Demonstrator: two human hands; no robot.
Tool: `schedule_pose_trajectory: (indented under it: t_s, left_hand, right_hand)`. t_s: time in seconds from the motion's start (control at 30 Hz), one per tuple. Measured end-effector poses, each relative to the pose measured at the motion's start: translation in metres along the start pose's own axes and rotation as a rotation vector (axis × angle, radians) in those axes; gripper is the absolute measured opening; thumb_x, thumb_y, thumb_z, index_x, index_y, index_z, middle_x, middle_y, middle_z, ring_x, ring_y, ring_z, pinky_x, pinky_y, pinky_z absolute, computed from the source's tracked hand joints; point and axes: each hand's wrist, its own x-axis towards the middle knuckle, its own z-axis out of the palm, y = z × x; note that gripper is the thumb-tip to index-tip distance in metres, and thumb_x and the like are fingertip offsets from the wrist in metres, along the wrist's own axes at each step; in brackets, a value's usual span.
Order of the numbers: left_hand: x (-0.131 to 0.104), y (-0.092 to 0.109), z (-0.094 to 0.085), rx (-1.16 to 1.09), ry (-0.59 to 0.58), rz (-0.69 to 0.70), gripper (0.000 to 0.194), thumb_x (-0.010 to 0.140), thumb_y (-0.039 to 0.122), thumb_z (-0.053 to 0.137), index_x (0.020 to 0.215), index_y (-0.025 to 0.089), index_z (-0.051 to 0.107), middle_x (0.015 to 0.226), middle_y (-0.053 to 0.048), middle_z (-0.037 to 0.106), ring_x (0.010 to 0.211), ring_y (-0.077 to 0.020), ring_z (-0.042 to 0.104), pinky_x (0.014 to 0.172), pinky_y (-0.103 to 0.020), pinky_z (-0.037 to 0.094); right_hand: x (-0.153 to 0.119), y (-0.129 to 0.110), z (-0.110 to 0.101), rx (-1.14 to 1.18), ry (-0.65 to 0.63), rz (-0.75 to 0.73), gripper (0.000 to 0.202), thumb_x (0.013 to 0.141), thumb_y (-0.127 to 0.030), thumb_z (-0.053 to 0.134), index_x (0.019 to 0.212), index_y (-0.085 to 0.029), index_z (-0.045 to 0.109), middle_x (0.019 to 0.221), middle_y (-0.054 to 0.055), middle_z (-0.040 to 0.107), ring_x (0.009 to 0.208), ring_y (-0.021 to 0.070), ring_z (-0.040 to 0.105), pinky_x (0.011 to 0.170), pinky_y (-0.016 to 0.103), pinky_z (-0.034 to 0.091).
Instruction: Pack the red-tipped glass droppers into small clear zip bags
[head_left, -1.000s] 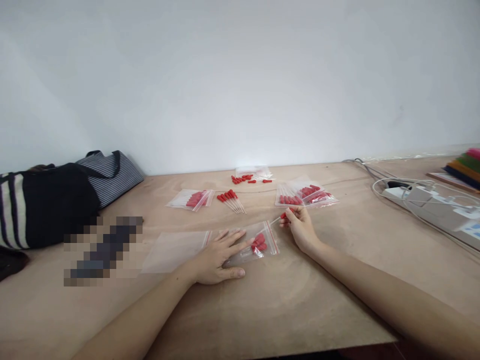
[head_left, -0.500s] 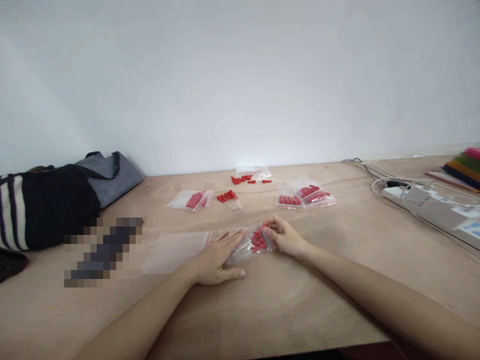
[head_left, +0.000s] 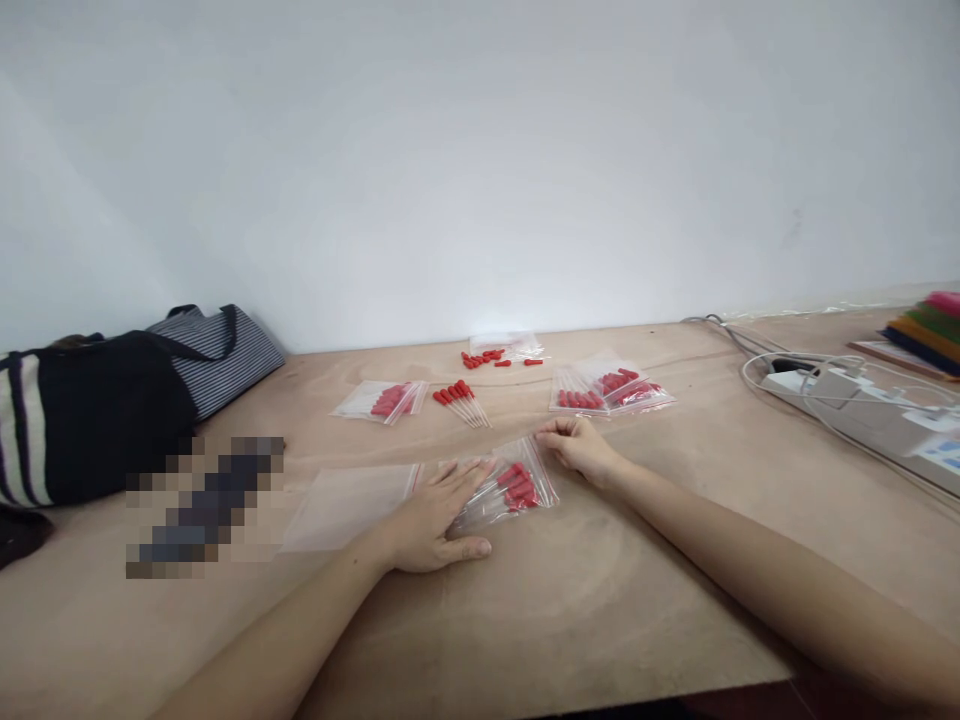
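Observation:
A clear zip bag [head_left: 491, 510] lies on the table with several red-bulbed droppers [head_left: 519, 485] inside, their thin stems pointing left. My left hand [head_left: 442, 510] rests flat across the bag's left end, fingers stretched and thumb apart, hiding that end. At the far corner of the bag's red-striped mouth, my right hand [head_left: 577, 447] pinches the edge between thumb and fingers. Partly under my left hand is another flat zip bag [head_left: 345, 500], with no droppers visible in it. A row of loose droppers [head_left: 461, 403] lies beyond my hands.
Filled bags lie at left [head_left: 386, 400] and right [head_left: 611, 388]. Loose red bulbs [head_left: 484, 357] sit near the wall by another bag [head_left: 514, 345]. A power strip [head_left: 870, 410] with cables is at right, cloth bags [head_left: 112, 410] and a blurred dark object [head_left: 217, 505] at left.
My right hand has moved from the middle of the bag's mouth to its far corner. The mouth now lies flatter and more of it shows. My left hand stays in place.

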Motion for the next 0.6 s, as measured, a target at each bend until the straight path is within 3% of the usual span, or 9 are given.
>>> schedule_pose_trajectory:
  t_s: [0.1, 0.3, 0.43, 0.6]
  left_hand:
    - [-0.001, 0.001, -0.001, -0.013, -0.001, -0.016, 0.084, 0.078, 0.061, 0.042, 0.138, 0.021, 0.0, 0.144, -0.006, 0.009, 0.13, -0.0298, 0.007, 0.104, -0.048, 0.01]
    - [-0.002, 0.004, -0.003, -0.02, 0.002, -0.019, 0.085, 0.077, 0.062, 0.04, 0.138, 0.018, 0.001, 0.143, -0.008, 0.01, 0.129, -0.0319, 0.009, 0.104, -0.048, 0.011]
    - [-0.001, 0.001, -0.001, -0.021, 0.008, 0.024, 0.085, 0.078, 0.061, 0.041, 0.138, 0.017, 0.0, 0.143, -0.008, 0.01, 0.129, -0.0307, 0.01, 0.105, -0.047, 0.01]
    - [-0.001, 0.001, -0.002, -0.028, 0.01, 0.026, 0.084, 0.078, 0.061, 0.042, 0.138, 0.02, -0.001, 0.143, -0.008, 0.01, 0.129, -0.0312, 0.01, 0.104, -0.048, 0.01]
  right_hand:
    - [0.024, -0.005, 0.003, -0.114, 0.098, -0.04, 0.007, 0.068, -0.022, 0.056, 0.068, -0.015, 0.055, 0.051, -0.006, 0.048, 0.038, 0.0033, 0.039, 0.036, 0.016, 0.028]
    - [0.075, -0.019, 0.044, -0.275, 0.06, 0.024, 0.014, 0.066, -0.026, 0.062, 0.074, -0.015, 0.058, 0.05, -0.005, 0.051, 0.038, 0.0042, 0.041, 0.038, 0.016, 0.032]
    - [0.095, -0.033, 0.062, -0.434, 0.049, 0.087, 0.022, 0.052, -0.025, 0.071, 0.064, -0.014, 0.058, 0.046, -0.003, 0.051, 0.04, 0.008, 0.045, 0.038, 0.019, 0.032]
    - [0.104, -0.048, 0.065, -0.561, 0.007, 0.144, 0.021, 0.039, -0.012, 0.072, 0.046, -0.013, 0.053, 0.041, 0.0, 0.049, 0.045, 0.0137, 0.05, 0.039, 0.021, 0.032]
